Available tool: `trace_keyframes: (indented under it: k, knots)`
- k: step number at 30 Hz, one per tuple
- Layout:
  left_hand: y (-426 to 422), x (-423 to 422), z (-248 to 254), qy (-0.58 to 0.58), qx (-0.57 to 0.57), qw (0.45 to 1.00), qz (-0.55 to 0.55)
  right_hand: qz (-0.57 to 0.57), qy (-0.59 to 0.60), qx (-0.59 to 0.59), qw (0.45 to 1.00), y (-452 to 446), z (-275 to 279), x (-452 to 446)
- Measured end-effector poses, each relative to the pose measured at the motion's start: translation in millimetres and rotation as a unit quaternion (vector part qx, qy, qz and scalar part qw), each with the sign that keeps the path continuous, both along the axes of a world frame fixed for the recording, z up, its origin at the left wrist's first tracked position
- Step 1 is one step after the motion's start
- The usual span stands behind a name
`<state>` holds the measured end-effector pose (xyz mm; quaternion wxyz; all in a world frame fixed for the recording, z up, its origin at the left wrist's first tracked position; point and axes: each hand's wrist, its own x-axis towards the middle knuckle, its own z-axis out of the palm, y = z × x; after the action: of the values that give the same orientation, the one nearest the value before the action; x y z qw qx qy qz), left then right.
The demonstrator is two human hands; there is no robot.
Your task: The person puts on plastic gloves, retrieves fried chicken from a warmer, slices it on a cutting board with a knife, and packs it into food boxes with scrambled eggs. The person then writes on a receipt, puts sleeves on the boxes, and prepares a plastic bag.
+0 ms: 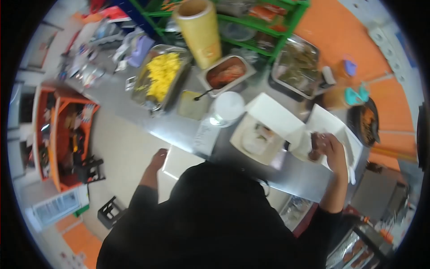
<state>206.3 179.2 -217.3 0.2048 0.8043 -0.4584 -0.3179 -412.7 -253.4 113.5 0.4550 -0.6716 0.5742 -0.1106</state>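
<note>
Food [315,146] sits clamped in the right hand [332,150] over an open box [297,149] whose raised lid [330,120] leaves access, while the left hand [158,160] clamps a white box [180,163] by the table [293,183], seemingly to steady it.

Boxes [274,115] on counter [292,179], tub [230,104] at left (tray [289,89] behind)

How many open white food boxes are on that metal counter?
2: the left box, beside the white tub, and the right box, beneath the right hand. Others could be hidden.
</note>
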Motion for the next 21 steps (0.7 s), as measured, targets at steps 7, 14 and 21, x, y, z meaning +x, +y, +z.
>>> trace_keyframes:
  k: [7, 14, 21]
  knots:
    - [35.1, -85.7, 21.5, 0.058, 0.206, 0.975, 0.068, -0.141, -0.079, -0.019, 0.987, 44.0, -100.0, 20.4]
    - [162.2, -78.0, -12.8, 0.123, 0.418, 0.896, 0.086, -0.259, -0.183, -0.05, 0.947, 54.7, -114.5, 40.6]
    - [167.0, -50.5, -33.4, 0.133, 0.341, 0.925, 0.098, -0.202, -0.009, -0.222, 0.954, 53.2, -137.9, 18.9]
